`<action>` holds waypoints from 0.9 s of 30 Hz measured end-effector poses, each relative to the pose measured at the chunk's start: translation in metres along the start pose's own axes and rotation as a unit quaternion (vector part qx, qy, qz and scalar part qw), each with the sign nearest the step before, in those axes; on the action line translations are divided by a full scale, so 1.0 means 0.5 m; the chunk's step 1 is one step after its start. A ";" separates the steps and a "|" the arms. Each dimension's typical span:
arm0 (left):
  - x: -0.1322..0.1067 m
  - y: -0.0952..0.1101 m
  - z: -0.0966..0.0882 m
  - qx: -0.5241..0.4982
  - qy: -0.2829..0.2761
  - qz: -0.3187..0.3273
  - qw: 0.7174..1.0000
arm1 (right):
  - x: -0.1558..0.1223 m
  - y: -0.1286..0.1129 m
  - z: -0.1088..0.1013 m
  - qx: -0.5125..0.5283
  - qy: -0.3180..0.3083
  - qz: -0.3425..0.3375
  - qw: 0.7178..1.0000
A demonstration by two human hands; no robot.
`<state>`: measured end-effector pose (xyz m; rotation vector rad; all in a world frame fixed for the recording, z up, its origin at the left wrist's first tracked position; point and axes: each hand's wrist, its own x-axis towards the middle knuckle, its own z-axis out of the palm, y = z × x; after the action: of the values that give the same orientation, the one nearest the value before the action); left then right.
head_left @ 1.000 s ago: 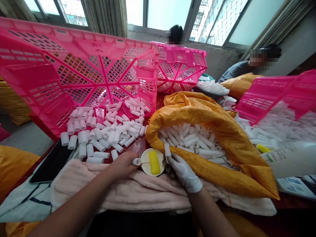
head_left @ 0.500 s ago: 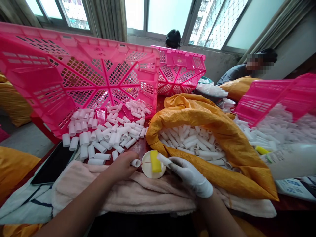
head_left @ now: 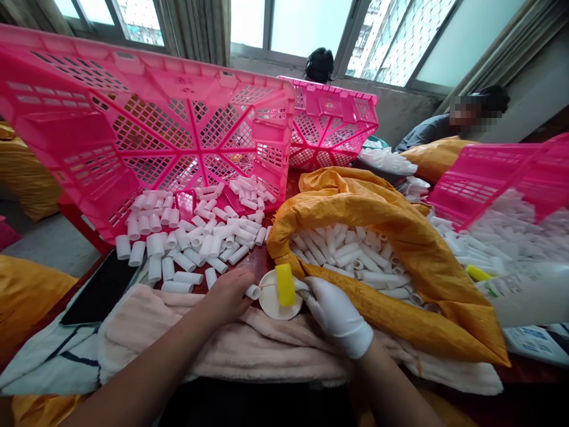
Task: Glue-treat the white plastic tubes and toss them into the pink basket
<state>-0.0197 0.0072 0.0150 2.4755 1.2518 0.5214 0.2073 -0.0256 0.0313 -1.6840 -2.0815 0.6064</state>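
Note:
My bare left hand (head_left: pixel 229 292) is closed around a short white tube (head_left: pixel 252 291), one open end facing right. Beside it, on the pink cloth (head_left: pixel 213 347), a round white dish (head_left: pixel 269 308) bears an upright yellow block (head_left: pixel 285 284). A thin brownish strand or rod runs from the tube's end toward the block; I cannot make out what it is. On the dish's right side my right hand (head_left: pixel 333 311), in a white glove, pinches a white tube (head_left: pixel 302 286) that is partly hidden by its fingers and close to the block.
Loose white tubes (head_left: pixel 195 252) spill from a tipped pink crate (head_left: pixel 191 112) at left. An orange sack (head_left: pixel 400 237) full of longer tubes lies open at right. A dark tablet-like slab (head_left: pixel 95 296) lies far left. Another person (head_left: pixel 427 133) sits at the far right.
My right hand has shifted slightly left and turned, so less of its tube shows now. The left hand still holds its tube beside the dish. The whole view has shifted slightly.

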 end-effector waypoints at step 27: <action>0.023 -0.022 -0.001 -0.017 -0.100 -0.032 0.994 | 0.063 0.024 0.049 0.114 0.082 -0.138 0.980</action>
<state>-0.0211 0.0229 0.0128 2.3830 1.2270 0.2693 0.1971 0.0054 0.0056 -1.2470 -1.9956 0.5714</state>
